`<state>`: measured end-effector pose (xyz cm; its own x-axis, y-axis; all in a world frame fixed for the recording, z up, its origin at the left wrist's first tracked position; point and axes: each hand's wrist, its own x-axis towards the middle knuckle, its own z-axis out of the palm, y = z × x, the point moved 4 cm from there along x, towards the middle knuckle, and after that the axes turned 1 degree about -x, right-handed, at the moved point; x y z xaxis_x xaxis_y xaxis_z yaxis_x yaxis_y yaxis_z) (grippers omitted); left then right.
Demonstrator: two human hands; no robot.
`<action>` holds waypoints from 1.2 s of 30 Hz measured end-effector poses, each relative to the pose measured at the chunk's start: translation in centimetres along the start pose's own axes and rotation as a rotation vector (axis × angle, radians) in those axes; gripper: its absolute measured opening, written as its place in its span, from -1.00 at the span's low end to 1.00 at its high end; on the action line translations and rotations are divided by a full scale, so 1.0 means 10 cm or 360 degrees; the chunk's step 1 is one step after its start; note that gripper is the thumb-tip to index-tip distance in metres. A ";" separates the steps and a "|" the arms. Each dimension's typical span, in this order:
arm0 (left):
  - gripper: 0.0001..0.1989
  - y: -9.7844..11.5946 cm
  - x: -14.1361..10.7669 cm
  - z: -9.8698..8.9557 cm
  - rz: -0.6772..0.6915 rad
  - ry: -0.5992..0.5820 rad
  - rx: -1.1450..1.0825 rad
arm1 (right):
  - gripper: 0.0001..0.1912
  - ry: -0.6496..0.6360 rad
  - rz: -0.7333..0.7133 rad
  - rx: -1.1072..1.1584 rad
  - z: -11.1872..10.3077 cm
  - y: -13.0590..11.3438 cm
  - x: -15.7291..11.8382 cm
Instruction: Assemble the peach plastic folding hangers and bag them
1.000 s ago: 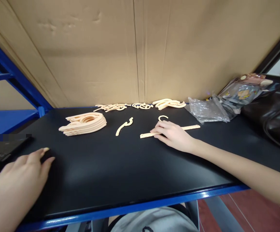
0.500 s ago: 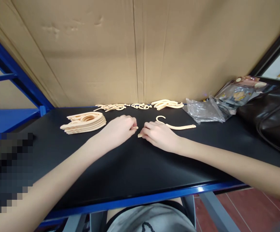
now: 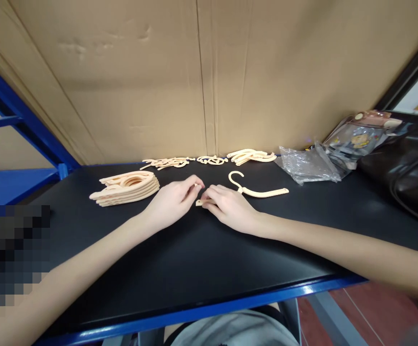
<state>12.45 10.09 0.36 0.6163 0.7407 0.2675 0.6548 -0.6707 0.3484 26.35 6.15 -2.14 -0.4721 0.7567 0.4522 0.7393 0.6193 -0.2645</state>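
Note:
My right hand [image 3: 230, 204] is closed on the left arm of a cream hanger [image 3: 266, 194], whose hook and right arm show beyond my fingers. The tip of the held arm sticks out at the left of my fingertips. Just left of it, my left hand [image 3: 175, 199] pinches a small pale piece [image 3: 196, 185], mostly hidden by the fingers. The two hands are close together over the black table [image 3: 194, 259].
A stack of cream hangers [image 3: 126, 188] lies at the left. Along the cardboard [image 3: 140, 96] at the back are thin cream parts [image 3: 169, 162], curved hooks [image 3: 212, 160] and hanger arms [image 3: 251, 156]. Clear plastic bags [image 3: 308, 163] and a dark bag [image 3: 403, 163] sit at the right.
My right hand and the hanger have shifted slightly left, and the hook has turned more upright. The fingers of my left hand have risen a little, away from the hanger's tip.

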 end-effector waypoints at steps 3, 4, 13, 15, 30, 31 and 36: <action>-0.70 -0.06 -0.07 0.05 0.0068 -0.0117 0.0223 | -0.96 -0.0010 0.0105 0.0278 0.01 0.05 0.01; -0.68 -0.09 -0.08 0.07 0.0082 -0.0140 0.0306 | -0.96 -0.0019 0.0144 0.0387 0.01 0.08 0.01; -0.59 0.00 -0.11 0.14 0.0163 -0.0184 0.0547 | -0.91 -0.0139 0.0340 0.0857 0.02 0.16 0.01; -0.58 0.01 -0.12 0.15 0.0192 -0.0198 0.0563 | -0.90 -0.0162 0.0338 0.0921 0.01 0.14 0.00; -0.61 0.02 -0.13 0.17 0.0303 -0.0316 0.0638 | -0.86 -0.0192 0.0398 0.1135 0.05 0.18 0.00; -0.61 0.02 -0.14 0.17 0.0315 -0.0327 0.0640 | -0.85 -0.0200 0.0391 0.1153 0.05 0.18 0.00; -0.59 0.05 -0.14 0.18 0.0351 -0.0352 0.0653 | -0.84 -0.0216 0.0346 0.1238 0.09 0.17 0.00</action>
<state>12.71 8.63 -1.47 0.8076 0.5838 0.0832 0.5895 -0.8030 -0.0879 27.18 7.43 -3.38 -0.4475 0.8645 0.2288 0.3001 0.3862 -0.8722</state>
